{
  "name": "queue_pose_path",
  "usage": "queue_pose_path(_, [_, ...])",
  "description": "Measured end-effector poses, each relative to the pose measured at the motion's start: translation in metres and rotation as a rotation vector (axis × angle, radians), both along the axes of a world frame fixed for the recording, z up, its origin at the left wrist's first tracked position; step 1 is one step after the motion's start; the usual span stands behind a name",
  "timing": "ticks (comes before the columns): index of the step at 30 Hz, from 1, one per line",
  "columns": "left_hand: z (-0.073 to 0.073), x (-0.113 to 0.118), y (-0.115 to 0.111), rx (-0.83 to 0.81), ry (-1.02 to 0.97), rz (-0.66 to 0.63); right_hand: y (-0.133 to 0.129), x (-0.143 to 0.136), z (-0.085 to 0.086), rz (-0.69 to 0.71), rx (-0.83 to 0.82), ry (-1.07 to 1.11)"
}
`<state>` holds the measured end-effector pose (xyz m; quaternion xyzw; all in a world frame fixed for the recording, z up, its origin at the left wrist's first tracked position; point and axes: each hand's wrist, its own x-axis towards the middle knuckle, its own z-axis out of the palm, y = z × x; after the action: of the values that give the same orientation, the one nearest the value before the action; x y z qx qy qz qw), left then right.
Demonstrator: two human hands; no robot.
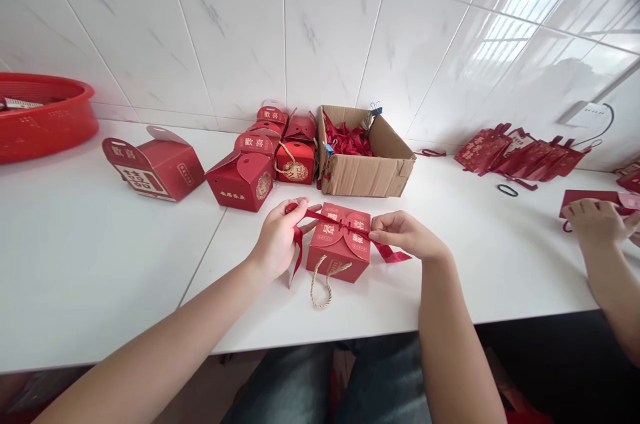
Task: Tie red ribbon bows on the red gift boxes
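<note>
A red gift box (pixel 338 260) with a rope handle (pixel 321 303) hanging at its front sits on the white table. A dark red ribbon (pixel 391 254) runs across its closed top, threaded through the slots in the middle. To the left of the box, my left hand (pixel 280 237) pinches the ribbon between thumb and fingers, with a loose end hanging below. On the right side, my right hand (pixel 404 233) holds the ribbon close to the box's top edge, and its other end lies beyond the fingertips.
Behind stands a cardboard box (pixel 367 176) of red ribbons, beside several red boxes (pixel 243 183). Another red box (pixel 167 167) and a red basin (pixel 45 121) are at left. Red bags (pixel 520 154) lie at right, near another person's hand (pixel 597 221).
</note>
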<state>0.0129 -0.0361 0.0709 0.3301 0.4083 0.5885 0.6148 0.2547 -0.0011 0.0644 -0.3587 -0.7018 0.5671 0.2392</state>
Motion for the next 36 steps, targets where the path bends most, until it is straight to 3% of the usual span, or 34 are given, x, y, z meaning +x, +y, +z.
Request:
queue_pose_path(3, [-0.005,-0.002,0.000,0.086,0.121,0.042,0.000,-0.003,0.000,-0.008,-0.021,0.017])
queue_pose_path(8, [-0.015,-0.010,0.001,0.449,0.696,0.292,0.002,-0.010,-0.002,-0.074,-0.119,0.059])
queue_pose_path(10, [-0.017,-0.013,0.003,0.558,0.830,0.353,0.004,-0.011,-0.005,-0.086,-0.129,0.068])
queue_pose_path(16, [-0.020,-0.020,0.005,0.585,0.884,0.453,0.009,-0.008,-0.011,0.007,-0.035,0.009])
queue_pose_path(19, [-0.009,-0.021,0.003,0.642,0.978,0.528,0.008,-0.008,-0.007,-0.008,-0.003,0.111])
queue_pose_path(21, [0.006,-0.019,0.002,0.657,1.020,0.437,0.007,-0.010,0.000,-0.002,0.011,0.186])
queue_pose_path(24, [0.037,-0.014,0.004,0.622,1.083,0.133,0.010,-0.014,0.017,0.033,0.003,0.244])
queue_pose_path(28, [0.073,-0.009,0.013,0.525,1.122,-0.118,0.019,-0.022,0.033,0.084,-0.035,0.260])
queue_pose_path(31, [0.089,-0.007,0.017,0.440,1.117,-0.274,0.024,-0.027,0.031,0.133,-0.075,0.344])
queue_pose_path(36, [0.101,-0.004,0.012,0.365,1.369,-0.412,0.021,-0.031,0.015,0.111,-0.072,0.511])
